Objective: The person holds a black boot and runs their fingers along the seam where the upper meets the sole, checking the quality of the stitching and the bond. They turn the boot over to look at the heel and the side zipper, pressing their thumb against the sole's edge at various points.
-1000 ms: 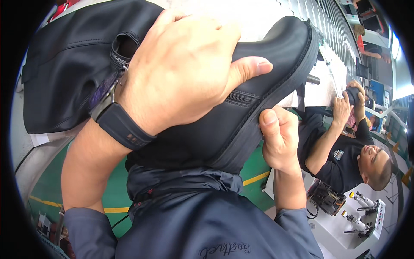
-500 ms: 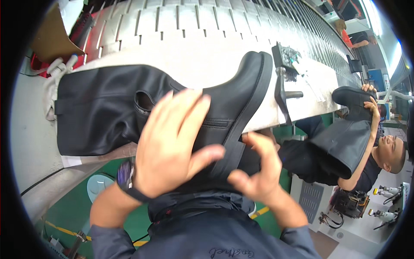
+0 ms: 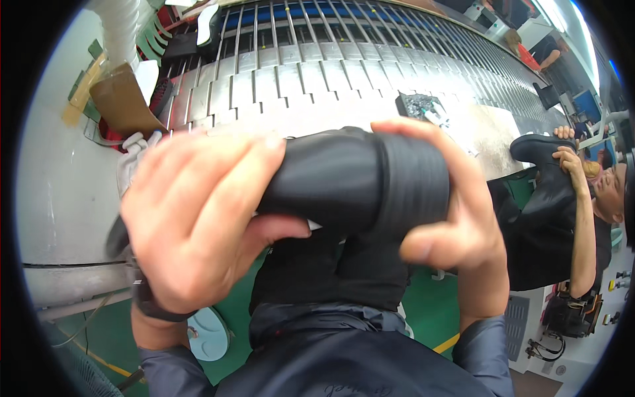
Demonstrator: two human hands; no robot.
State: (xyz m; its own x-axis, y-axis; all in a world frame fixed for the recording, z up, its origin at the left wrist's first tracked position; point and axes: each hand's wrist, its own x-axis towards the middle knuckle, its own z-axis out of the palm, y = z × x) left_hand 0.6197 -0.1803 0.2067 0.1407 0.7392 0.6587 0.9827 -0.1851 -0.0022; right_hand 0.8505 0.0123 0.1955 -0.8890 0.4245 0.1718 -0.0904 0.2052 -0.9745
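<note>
A black boot (image 3: 327,178) is raised in front of me, its ribbed heel end (image 3: 417,182) toward the right. My left hand (image 3: 198,218) wraps round the boot's left part, its thumb underneath. Around the heel end curls my right hand (image 3: 456,205), fingers over the top and thumb below. A small white pointed bit (image 3: 315,225) shows by my left thumb; I cannot tell what it is. My left hand hides much of the boot. A dark wristband (image 3: 155,301) sits on my left wrist.
Behind the boot runs a slatted metal conveyor (image 3: 291,79). A black, plastic-wrapped block (image 3: 417,106) lies at its near edge. Brown cardboard (image 3: 122,99) and a pale cloth (image 3: 132,159) are at left, a light-blue round stool (image 3: 209,334) below. At right a co-worker holds another boot (image 3: 539,159).
The boot lay on its side on the worktop with both my hands open over it. Now both hands grip it, and it is lifted and turned, heel end rightward.
</note>
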